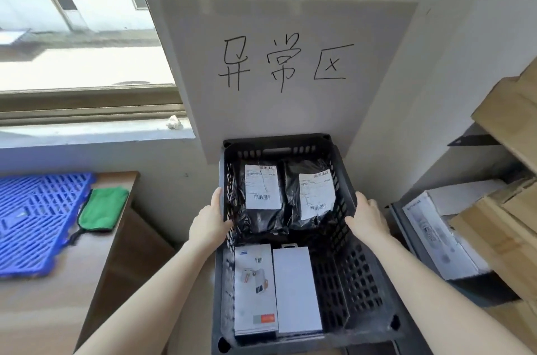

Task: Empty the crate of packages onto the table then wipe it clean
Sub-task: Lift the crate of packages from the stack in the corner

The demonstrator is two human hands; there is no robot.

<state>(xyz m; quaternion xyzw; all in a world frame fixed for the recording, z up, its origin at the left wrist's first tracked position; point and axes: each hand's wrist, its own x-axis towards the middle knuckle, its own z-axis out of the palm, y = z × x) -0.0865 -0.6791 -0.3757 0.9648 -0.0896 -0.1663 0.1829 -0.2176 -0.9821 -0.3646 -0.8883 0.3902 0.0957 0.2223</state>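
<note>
The wooden table (43, 311) is standing off to the person's left, and the black crate (276, 148) is sitting near it, below a handwritten wall sign, not yet emptied. A blue slatted panel (32, 218) is taking up much of the tabletop. Two black mailer bags (261, 219) are lying at the crate's far end and two white boxes (296, 287) at its near end. A green cloth (104, 208) is waiting beside the panel, presumably for the wiping. The left hand (210, 224) is gripping the left wall and the right hand (367, 219) the right wall, so the crate is sitting squarely between them, a hold I'd guess is meant for carrying it over.
</note>
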